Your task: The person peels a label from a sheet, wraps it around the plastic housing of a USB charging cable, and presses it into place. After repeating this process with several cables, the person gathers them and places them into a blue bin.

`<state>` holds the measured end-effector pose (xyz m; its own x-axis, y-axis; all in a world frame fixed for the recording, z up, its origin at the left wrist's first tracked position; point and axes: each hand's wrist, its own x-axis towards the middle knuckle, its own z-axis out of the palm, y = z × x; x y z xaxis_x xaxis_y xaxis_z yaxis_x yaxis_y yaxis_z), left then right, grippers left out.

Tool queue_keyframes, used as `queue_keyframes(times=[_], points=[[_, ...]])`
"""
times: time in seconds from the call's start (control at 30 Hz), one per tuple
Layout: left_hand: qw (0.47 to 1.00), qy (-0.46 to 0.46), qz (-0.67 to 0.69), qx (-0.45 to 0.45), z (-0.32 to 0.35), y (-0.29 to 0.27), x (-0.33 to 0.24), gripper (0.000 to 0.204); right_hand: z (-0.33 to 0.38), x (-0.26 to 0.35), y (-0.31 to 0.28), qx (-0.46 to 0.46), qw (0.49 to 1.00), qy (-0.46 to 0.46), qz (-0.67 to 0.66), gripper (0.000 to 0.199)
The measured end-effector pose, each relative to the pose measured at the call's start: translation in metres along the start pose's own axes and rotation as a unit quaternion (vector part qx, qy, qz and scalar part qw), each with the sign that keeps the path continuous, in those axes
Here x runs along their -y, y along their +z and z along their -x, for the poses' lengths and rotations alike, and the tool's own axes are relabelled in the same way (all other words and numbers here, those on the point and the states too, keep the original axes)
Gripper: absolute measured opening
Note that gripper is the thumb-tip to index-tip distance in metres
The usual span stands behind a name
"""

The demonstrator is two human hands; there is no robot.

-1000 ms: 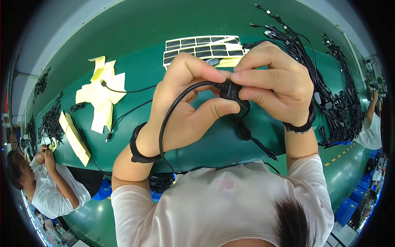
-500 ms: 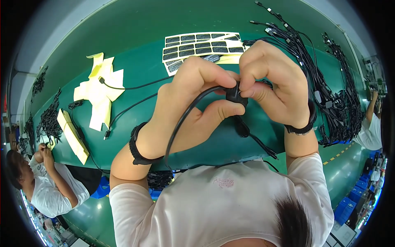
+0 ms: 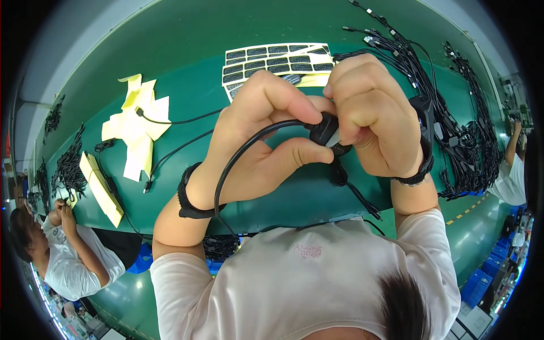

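Between the thumb and fingers of my left hand (image 3: 269, 130) is a black moulded block (image 3: 324, 129) on a black cable. The cable (image 3: 229, 166) arcs out of the block and hangs down across my left wrist. My right hand (image 3: 371, 119) is closed against the block's other end, thumb and curled fingers pressed together there. A pale grey patch shows on the block's face beside my right thumb; whether it is a label or glare I cannot make out. Just beyond my hands lie sheets of black labels (image 3: 279, 61) on yellowish backing. Below the block, a bundled black cable (image 3: 340, 175) rests on the table.
Crossed yellow backing strips (image 3: 136, 130) and loose cable ends lie on the green table (image 3: 187, 90) at left. A big pile of black cables (image 3: 453, 153) covers the right side. Another person (image 3: 73, 243) works at the far left, near more cable bundles (image 3: 69, 164).
The block has turned slightly, and a pale patch now shows on it. My right fingers have curled in and shifted along it. The cable's arc has swung a little left.
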<state>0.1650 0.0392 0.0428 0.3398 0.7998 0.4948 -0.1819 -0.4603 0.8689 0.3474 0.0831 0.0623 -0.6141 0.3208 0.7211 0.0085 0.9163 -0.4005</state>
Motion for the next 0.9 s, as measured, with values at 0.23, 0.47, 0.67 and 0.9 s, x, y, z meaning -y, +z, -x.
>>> queue_keyframes(times=[0.23, 0.47, 0.67, 0.9], points=[[0.999, -0.030, 0.023, 0.024, 0.000, -0.003, -0.006, 0.045, 0.000, 0.001, -0.001, -0.020, 1.000, -0.023, -0.002, 0.016], [0.997, -0.032, 0.073, 0.019, 0.000, -0.003, -0.006, 0.045, -0.002, 0.006, -0.003, -0.026, 0.999, -0.014, -0.030, 0.017], [0.995, -0.032, 0.090, 0.022, -0.001, -0.006, -0.004, 0.046, -0.002, 0.007, -0.007, -0.031, 0.998, -0.018, -0.051, 0.017], [0.982, -0.022, 0.186, -0.033, 0.003, -0.006, 0.006, 0.039, 0.002, 0.005, -0.026, -0.056, 0.983, -0.015, -0.172, 0.018]])
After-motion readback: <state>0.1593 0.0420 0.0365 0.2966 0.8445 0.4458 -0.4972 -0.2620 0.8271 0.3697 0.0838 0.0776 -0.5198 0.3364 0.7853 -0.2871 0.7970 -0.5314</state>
